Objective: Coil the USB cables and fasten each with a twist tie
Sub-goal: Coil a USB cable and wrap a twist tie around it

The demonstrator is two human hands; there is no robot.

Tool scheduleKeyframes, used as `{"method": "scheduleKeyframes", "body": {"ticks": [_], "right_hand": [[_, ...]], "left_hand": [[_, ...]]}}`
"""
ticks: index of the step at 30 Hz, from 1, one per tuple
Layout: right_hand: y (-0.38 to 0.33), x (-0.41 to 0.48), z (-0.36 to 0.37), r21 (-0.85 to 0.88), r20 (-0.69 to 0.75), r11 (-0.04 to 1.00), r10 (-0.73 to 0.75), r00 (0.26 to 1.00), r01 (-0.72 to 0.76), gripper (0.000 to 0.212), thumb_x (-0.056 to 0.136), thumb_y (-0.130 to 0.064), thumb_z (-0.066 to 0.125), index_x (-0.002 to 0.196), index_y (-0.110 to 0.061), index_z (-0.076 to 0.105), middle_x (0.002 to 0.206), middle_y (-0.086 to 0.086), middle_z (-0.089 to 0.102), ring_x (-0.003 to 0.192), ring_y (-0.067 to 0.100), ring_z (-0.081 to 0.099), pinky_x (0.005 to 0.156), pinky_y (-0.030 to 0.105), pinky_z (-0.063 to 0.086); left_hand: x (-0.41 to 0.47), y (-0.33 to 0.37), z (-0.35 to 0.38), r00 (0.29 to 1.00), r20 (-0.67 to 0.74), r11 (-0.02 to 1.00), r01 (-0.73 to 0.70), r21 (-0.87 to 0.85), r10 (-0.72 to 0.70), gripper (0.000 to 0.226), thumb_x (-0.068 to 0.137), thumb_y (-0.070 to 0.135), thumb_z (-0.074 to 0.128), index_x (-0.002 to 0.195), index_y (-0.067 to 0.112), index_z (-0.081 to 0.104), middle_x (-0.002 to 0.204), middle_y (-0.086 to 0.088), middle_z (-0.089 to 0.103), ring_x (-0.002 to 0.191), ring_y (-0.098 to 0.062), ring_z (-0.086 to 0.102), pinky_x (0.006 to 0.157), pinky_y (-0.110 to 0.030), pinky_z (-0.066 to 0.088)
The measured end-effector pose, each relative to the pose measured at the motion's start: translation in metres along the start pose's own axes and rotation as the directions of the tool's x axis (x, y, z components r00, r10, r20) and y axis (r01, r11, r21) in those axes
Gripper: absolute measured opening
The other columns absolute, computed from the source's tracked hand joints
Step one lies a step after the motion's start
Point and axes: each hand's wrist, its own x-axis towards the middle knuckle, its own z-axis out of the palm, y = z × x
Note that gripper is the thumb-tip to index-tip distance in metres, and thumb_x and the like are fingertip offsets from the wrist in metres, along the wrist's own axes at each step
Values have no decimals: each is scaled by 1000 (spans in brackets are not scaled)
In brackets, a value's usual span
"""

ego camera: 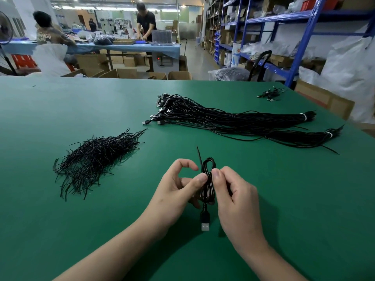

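Note:
A coiled black USB cable (pixel 208 166) is held upright above the green table (pixel 60 220), its loop on top and its USB plug (pixel 205 222) hanging below. My left hand (pixel 178 191) pinches the coil's middle from the left with its thumb. My right hand (pixel 235 195) pinches the same spot from the right. A thin black twist tie (pixel 199 156) sticks up beside the loop. A heap of loose twist ties (pixel 95 159) lies to the left. Bundles of uncoiled USB cables (pixel 233 120) lie behind, bound with white bands.
A small cluster of coiled cables (pixel 271 94) sits at the table's far right. Cardboard boxes (pixel 324 100) and white bags stand off the right edge, with blue shelving (pixel 304 37) behind. Two people work at a far table (pixel 121 46).

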Motion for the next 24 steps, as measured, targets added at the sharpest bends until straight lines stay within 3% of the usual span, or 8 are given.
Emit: {"method": "scheduleKeyframes", "body": {"ticks": [7,12,15,19,22,24], "right_hand": [[12,4,-1,102,118,965,230,966,-242,46,106,-38,46,69,-13,36,58,-11,30,55,8,28,50,31,25],[10,3,-1,135,124,958,237,964,-253,50,101,-55,40,71,-15,42,57,-12,33,53,7,29,48,22,26],[8,4,-3,85,110,976,190,976,-199,51,103,-52,43,66,-16,37,55,-13,31,52,5,27,46,18,24],[12,6,-2,96,105,972,205,973,-215,51,103,-47,47,66,-14,36,56,-11,29,54,8,26,48,24,22],[13,5,0,192,170,935,268,948,-299,52,97,-57,44,73,-12,56,60,4,48,59,26,41,56,42,39],[12,4,2,224,222,908,305,926,-353,53,96,-58,43,88,-12,69,84,22,66,82,43,58,74,56,50]], "left_hand": [[-4,-3,-1,989,79,981,-136,141,126,25,88,31,73,110,29,60,76,0,69,67,-12,60,70,-25,51],[-3,-6,-4,984,71,958,-173,230,161,27,90,32,72,113,28,59,75,2,68,69,-11,62,73,-24,49],[-3,-7,-4,980,86,938,-199,283,181,26,91,31,71,113,29,58,75,5,68,71,-11,63,76,-24,49],[-5,-7,-3,969,114,900,-245,362,218,19,100,24,59,118,29,58,78,8,66,75,-10,62,77,-21,48],[-5,-6,-4,934,149,746,-350,566,325,32,97,9,61,124,27,60,92,9,68,88,-12,66,82,-23,51],[-3,-4,-6,895,164,583,-399,707,415,35,90,12,73,121,26,66,99,14,67,92,-11,64,81,-25,51]]}}
